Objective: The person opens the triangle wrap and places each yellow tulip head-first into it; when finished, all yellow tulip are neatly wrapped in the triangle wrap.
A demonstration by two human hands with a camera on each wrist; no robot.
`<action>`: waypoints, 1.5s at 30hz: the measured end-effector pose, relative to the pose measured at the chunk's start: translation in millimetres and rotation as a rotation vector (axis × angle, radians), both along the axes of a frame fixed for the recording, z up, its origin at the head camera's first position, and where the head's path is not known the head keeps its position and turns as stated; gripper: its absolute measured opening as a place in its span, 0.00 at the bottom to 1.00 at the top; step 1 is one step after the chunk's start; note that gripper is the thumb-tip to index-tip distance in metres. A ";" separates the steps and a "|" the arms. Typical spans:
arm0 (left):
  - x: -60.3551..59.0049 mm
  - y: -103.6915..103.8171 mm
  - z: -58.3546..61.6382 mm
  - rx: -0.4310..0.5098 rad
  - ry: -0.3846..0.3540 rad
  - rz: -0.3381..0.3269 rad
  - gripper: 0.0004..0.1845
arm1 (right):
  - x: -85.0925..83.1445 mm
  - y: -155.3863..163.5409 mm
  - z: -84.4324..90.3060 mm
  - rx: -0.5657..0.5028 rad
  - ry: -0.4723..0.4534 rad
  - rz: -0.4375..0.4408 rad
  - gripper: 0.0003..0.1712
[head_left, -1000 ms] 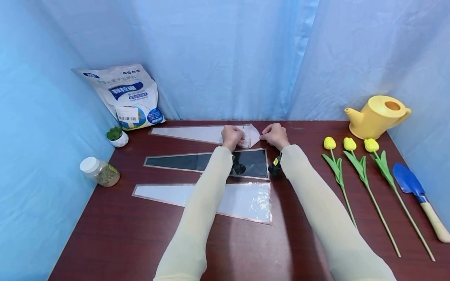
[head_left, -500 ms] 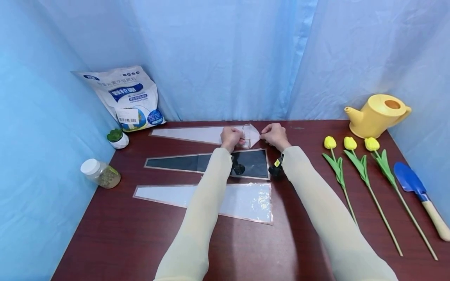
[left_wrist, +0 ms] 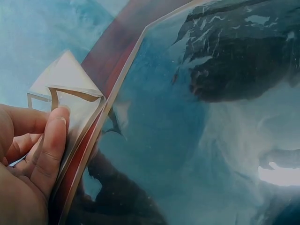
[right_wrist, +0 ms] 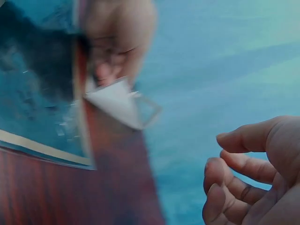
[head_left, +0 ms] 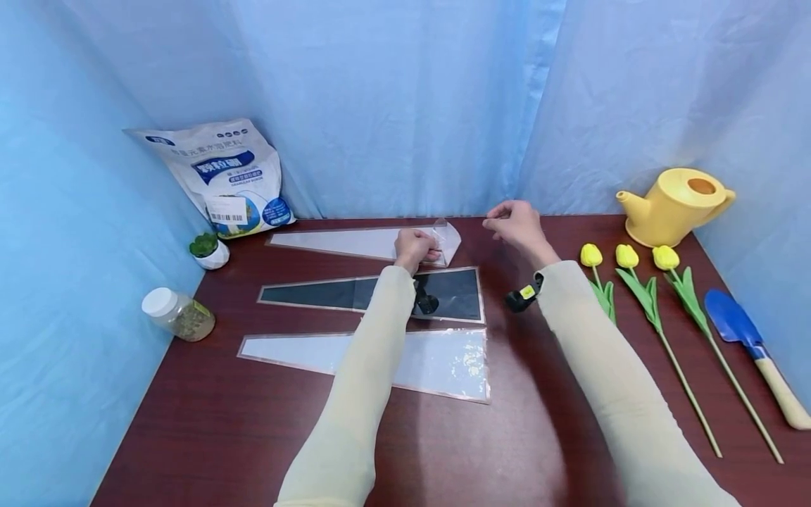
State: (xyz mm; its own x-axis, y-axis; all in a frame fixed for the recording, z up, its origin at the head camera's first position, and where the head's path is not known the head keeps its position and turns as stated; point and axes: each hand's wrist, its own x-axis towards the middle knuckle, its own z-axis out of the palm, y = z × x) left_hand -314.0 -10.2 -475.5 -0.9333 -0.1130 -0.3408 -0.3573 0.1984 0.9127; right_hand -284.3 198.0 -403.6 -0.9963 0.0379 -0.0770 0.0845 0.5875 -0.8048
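- I'm seeing one white, tapered, plastic-covered sheet (head_left: 342,241) lying along the back edge of the dark red table (head_left: 209,422), long axis running sideways, narrow end pointing left; two similar sheets (head_left: 418,362), one black, are lying nearer.
- The left hand (head_left: 415,248) is pinching its folded wide end.
- The right hand (head_left: 516,224) is hovering, fingers loosely bent, holding nothing; table is stretching towards three yellow tulips (head_left: 591,255).

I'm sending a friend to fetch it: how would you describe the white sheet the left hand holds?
Find the far edge of the dark red table. The white tapered sheet lies there, behind the black tapered sheet. Unlike that and the flat, nearer white sheet, its right end is folded, pinched by the left hand.
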 end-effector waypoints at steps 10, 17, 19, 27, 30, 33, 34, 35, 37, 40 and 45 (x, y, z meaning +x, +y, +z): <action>0.0 1.4 0.1 0.006 -0.004 -0.004 0.03 | 40.8 39.3 44.5 0.032 0.092 -0.007 0.18; 2.5 -0.4 1.2 -0.013 -0.006 -0.002 0.04 | 67.3 71.7 53.5 0.064 0.171 -0.067 0.21; 2.8 -0.9 0.9 -0.012 -0.012 0.000 0.04 | 74.6 82.8 53.7 0.067 0.182 -0.082 0.21; 5.1 0.3 2.8 -0.023 -0.015 0.013 0.04 | 104.7 130.5 51.4 0.120 0.136 -0.189 0.25; 5.9 1.0 4.0 -0.028 -0.016 0.012 0.04 | 114.9 146.0 50.2 0.106 0.112 -0.233 0.24; 5.9 0.7 3.6 -0.024 -0.016 0.010 0.04 | 121.8 160.5 47.9 0.101 0.117 -0.238 0.14; 5.9 0.6 3.4 -0.021 -0.016 0.009 0.04 | 123.9 165.3 47.0 0.086 0.117 -0.241 0.10; 6.1 0.4 3.2 -0.018 -0.016 0.009 0.04 | 125.8 170.0 46.0 0.069 0.114 -0.243 0.08; 6.5 0.2 3.2 -0.014 -0.016 0.006 0.04 | 130.7 180.3 43.8 0.077 0.102 -0.246 0.06; 7.2 0.1 4.0 -0.008 -0.013 0.001 0.04 | 137.9 193.1 40.0 0.113 0.067 -0.276 0.06; 5.7 -0.3 3.9 -0.004 -0.004 -0.005 0.04 | 144.9 210.7 28.9 0.311 0.015 -0.325 0.27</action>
State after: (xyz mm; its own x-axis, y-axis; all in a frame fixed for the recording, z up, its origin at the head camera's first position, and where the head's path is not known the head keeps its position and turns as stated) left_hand -308.3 -10.5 -471.6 -0.9326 -0.1100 -0.3437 -0.3596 0.2039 0.9106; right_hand -139.4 408.7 -374.7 -0.9299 0.3679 0.0019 0.2942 0.7467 -0.5966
